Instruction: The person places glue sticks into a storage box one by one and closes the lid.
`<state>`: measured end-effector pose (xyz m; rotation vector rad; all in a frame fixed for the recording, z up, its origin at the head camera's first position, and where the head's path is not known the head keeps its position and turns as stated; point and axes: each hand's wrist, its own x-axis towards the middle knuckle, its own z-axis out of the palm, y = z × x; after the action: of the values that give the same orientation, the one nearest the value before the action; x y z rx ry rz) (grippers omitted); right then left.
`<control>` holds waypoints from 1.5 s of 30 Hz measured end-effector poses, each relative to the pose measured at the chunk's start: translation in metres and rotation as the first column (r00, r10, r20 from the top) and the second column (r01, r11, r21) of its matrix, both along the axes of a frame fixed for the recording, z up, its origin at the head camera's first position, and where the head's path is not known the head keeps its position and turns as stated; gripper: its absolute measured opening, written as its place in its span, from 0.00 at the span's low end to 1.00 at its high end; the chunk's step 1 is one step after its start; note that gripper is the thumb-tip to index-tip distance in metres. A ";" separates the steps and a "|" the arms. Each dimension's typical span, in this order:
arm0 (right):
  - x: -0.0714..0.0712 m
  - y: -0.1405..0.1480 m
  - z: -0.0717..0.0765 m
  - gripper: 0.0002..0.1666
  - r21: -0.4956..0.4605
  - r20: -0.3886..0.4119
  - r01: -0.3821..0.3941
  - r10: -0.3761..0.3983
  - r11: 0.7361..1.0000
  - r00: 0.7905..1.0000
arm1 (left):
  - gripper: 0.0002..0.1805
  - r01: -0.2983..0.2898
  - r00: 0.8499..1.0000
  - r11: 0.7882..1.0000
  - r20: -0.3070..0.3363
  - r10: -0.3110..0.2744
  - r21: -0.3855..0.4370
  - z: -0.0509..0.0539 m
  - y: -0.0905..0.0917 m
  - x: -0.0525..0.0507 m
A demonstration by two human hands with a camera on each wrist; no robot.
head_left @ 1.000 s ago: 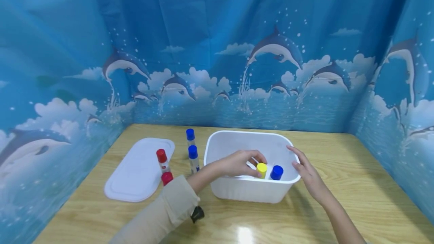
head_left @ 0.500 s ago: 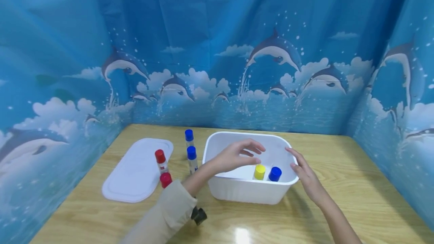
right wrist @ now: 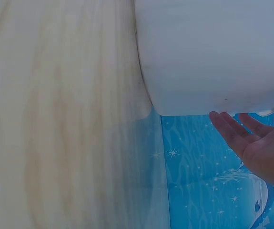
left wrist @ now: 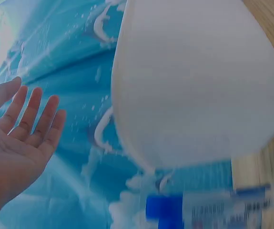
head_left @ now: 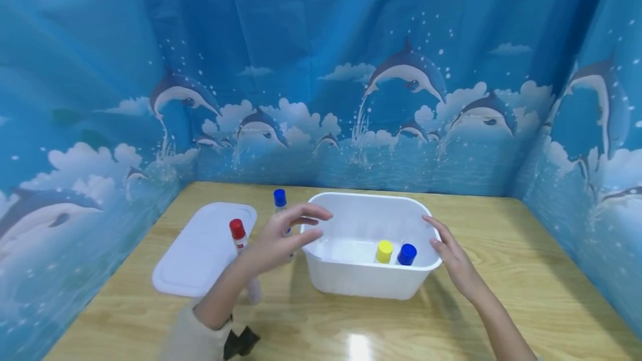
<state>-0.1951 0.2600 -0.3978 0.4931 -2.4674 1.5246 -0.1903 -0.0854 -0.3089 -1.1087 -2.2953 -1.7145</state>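
Note:
In the head view my left hand (head_left: 276, 244) hovers just left of the white plastic bin (head_left: 358, 283), holding nothing, fingers spread from the thumb. It partly covers a blue-capped tube, seen with its printed label as a blue-capped tube (left wrist: 218, 210) in the left wrist view. My right hand (head_left: 456, 261) touches the bin's right rim with extended fingers; the right wrist view shows those fingertips (right wrist: 215, 117) against its edge. Inside the bin, a yellow-capped tube (head_left: 384, 252) and a blue-capped tube (head_left: 407, 254) stand side by side near the front right.
A white lid (head_left: 193, 255) lies flat at the left. Beside it stands a red-capped tube (head_left: 238, 230); my left forearm mostly hides another tube (head_left: 254, 291). Farther back is one more blue-capped tube (head_left: 280, 198). A dolphin-print curtain (head_left: 311, 71) surrounds the wooden table (head_left: 521, 272).
My left hand has let go of the yellow-capped tube inside the bin, risen out, and moved left toward the blue-capped tubes. My right hand stays at the rim.

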 end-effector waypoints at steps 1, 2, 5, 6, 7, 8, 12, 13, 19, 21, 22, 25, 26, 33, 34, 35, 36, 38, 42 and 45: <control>0.000 -0.001 0.000 0.25 0.003 -0.003 0.002 -0.002 1.000 1.000 | 0.13 -0.033 0.999 0.999 -0.007 0.033 -0.001 -0.001 -0.010 0.004; 0.000 -0.001 0.000 0.25 0.001 -0.007 0.001 -0.001 1.000 1.000 | 0.13 -0.066 0.998 0.998 -0.012 0.066 -0.002 -0.003 -0.021 0.007; 0.000 -0.003 -0.001 0.25 -0.011 -0.005 -0.007 0.007 1.000 1.000 | 0.13 -0.150 0.989 0.989 -0.004 0.150 0.006 -0.010 -0.053 0.016; 0.000 -0.003 -0.001 0.25 -0.012 -0.001 -0.009 0.009 1.000 1.000 | 0.13 -0.169 0.986 0.985 -0.004 0.169 0.019 -0.013 -0.062 0.019; 0.000 -0.003 -0.001 0.25 -0.018 0.003 -0.013 0.013 1.000 1.000 | 0.13 -0.187 0.982 0.982 0.002 0.187 0.031 -0.016 -0.070 0.021; 0.000 -0.003 -0.001 0.25 -0.019 0.009 -0.011 0.012 1.000 1.000 | 0.13 -0.207 0.978 0.978 0.017 0.206 0.039 -0.019 -0.078 0.022; 0.000 -0.002 0.000 0.26 -0.021 0.028 0.000 0.001 1.000 1.000 | 0.14 -0.265 0.963 0.963 0.055 0.263 0.040 -0.033 -0.100 0.026; 0.000 -0.002 0.001 0.26 -0.023 0.031 0.002 -0.002 1.000 1.000 | 0.14 -0.280 0.959 0.960 0.062 0.278 0.026 -0.037 -0.104 0.026; 0.001 -0.001 0.003 0.26 -0.023 0.038 0.001 0.000 1.000 0.999 | 0.18 -0.250 0.964 0.967 0.084 0.253 -0.047 -0.060 -0.118 0.022; 0.001 -0.001 0.003 0.26 -0.022 0.033 -0.001 0.002 1.000 0.999 | 0.19 -0.226 0.967 0.972 0.105 0.232 -0.069 -0.066 -0.120 0.022; 0.001 -0.001 0.003 0.26 -0.021 0.032 -0.002 0.003 1.000 0.999 | 0.20 -0.217 0.967 0.973 0.117 0.225 -0.079 -0.068 -0.121 0.022; 0.001 -0.001 0.002 0.26 -0.024 0.022 -0.008 0.008 1.000 1.000 | 0.22 -0.207 0.962 0.974 0.160 0.220 -0.094 -0.073 -0.122 0.022; 0.000 -0.001 0.002 0.26 -0.025 0.019 -0.010 0.010 1.000 1.000 | 0.22 -0.209 0.960 0.973 0.170 0.223 -0.096 -0.074 -0.122 0.023; 0.000 -0.001 0.002 0.26 -0.013 0.022 -0.001 0.001 1.000 1.000 | 0.23 -0.224 0.947 0.970 0.215 0.239 -0.091 -0.078 -0.121 0.023; 0.000 -0.001 0.002 0.26 -0.012 0.025 -0.001 0.001 1.000 1.000 | 0.23 -0.227 0.944 0.970 0.224 0.242 -0.090 -0.079 -0.120 0.023; 0.000 -0.001 0.002 0.26 -0.012 0.029 -0.001 0.001 1.000 1.000 | 0.23 -0.228 0.942 0.970 0.232 0.242 -0.085 -0.079 -0.120 0.024; 0.000 -0.001 0.002 0.26 -0.012 0.031 -0.001 0.001 1.000 1.000 | 0.23 -0.226 0.942 0.971 0.234 0.239 -0.081 -0.079 -0.119 0.024; 0.000 -0.001 0.002 0.27 -0.014 0.041 -0.001 0.002 1.000 0.999 | 0.22 -0.222 0.944 0.973 0.237 0.231 -0.067 -0.080 -0.119 0.024; 0.000 -0.001 0.003 0.27 -0.017 0.055 0.004 -0.003 1.000 0.998 | 0.22 -0.236 0.936 0.970 0.255 0.242 -0.056 -0.082 -0.118 0.024; 0.000 -0.002 0.003 0.27 -0.019 0.059 0.007 -0.006 1.000 0.998 | 0.21 -0.253 0.927 0.966 0.272 0.258 -0.056 -0.083 -0.116 0.024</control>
<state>-0.1947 0.2584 -0.3946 0.4423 -2.4933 1.5805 -0.1666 -0.2019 -0.3914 -0.5629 -2.4852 -1.8425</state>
